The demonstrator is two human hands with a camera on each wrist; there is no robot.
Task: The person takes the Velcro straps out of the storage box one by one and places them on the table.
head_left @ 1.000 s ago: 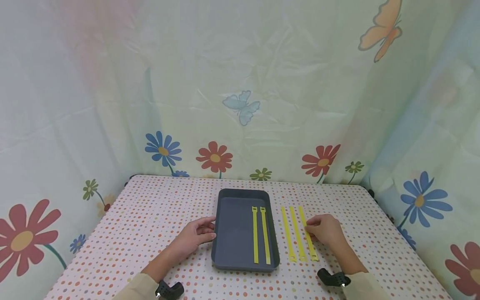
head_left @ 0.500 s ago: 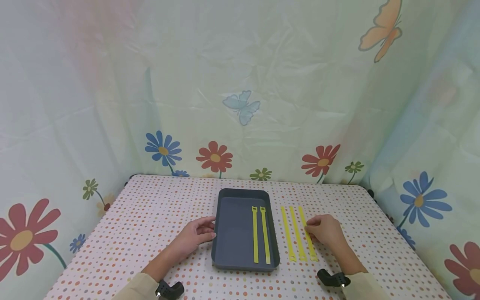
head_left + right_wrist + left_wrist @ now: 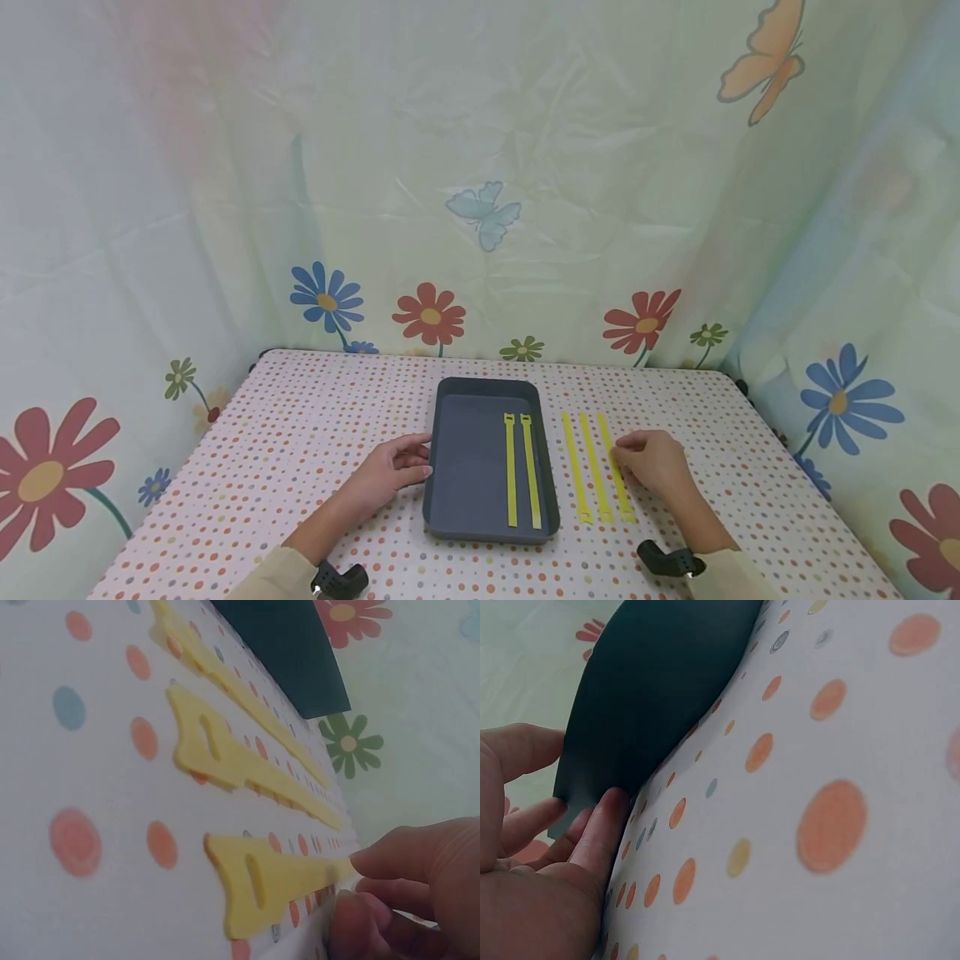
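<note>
Against the left side of the dark grey tray (image 3: 468, 467), my left hand (image 3: 386, 475) rests with relaxed fingers. Its fingertips (image 3: 613, 799) touch the tray's outer wall in the left wrist view. Two yellow straps (image 3: 512, 475) with slotted heads lie in the tray's right half, heads at the far end. Three more yellow straps lie side by side on the table, slotted heads toward me. My right hand (image 3: 656, 462) pinches the edge of the rightmost strap (image 3: 622, 492) around its middle or far part. That strap's head (image 3: 251, 885) shows flat on the table; its far end is behind the fingers.
A dotted cloth (image 3: 322, 408) covers the table. Printed curtains (image 3: 570, 208) with flowers and butterflies enclose the back and sides. Each wrist wears a black camera strap (image 3: 670, 558).
The right hand has shifted very slightly to the right. The left hand, the tray and the straps have stayed almost where they were.
</note>
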